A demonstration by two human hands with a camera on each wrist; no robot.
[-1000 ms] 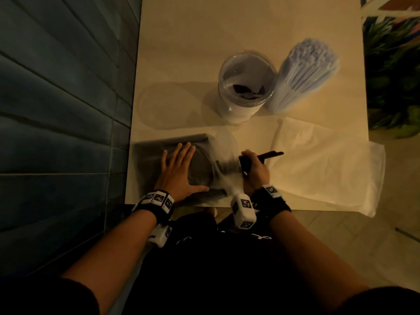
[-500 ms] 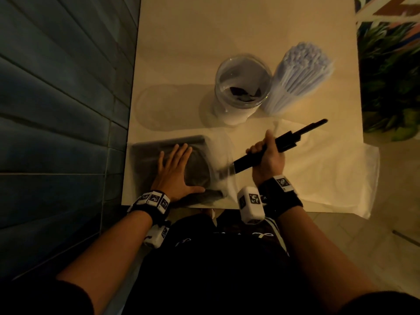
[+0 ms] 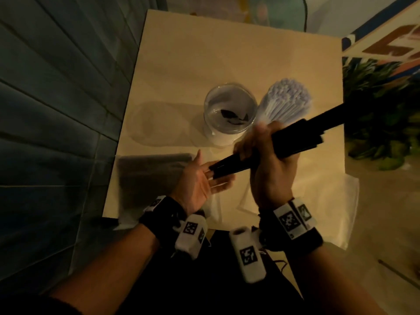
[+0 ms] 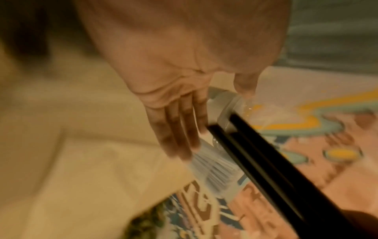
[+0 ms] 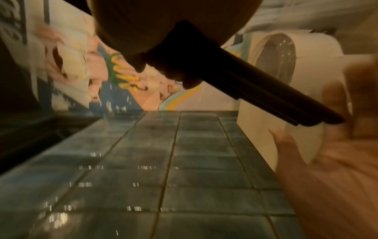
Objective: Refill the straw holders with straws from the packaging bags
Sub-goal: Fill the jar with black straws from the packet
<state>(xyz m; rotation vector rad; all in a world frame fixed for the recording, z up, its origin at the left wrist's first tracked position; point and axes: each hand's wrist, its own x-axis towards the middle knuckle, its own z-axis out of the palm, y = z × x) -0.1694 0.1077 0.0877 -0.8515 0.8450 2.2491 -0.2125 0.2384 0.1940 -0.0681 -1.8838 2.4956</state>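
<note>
Here the right hand (image 3: pixel 271 164) has its fingers curled round a bundle of long black plastic straws (image 3: pixel 293 138), held slanting above the pale bench (image 3: pixel 204 53). The straws look matt, straight and uneven in length, their lower ends meeting the flat, spread fingers (image 3: pixel 218 186) of the left hand (image 3: pixel 200 181), which grips nothing. Behind stand a clear round straw holder (image 3: pixel 229 114), nearly bare inside, and just beside it a packed bunch of white straws (image 3: pixel 288 101). A dark straw-filled clear bag (image 3: pixel 147 178) lies at the bench's near left corner.
</note>
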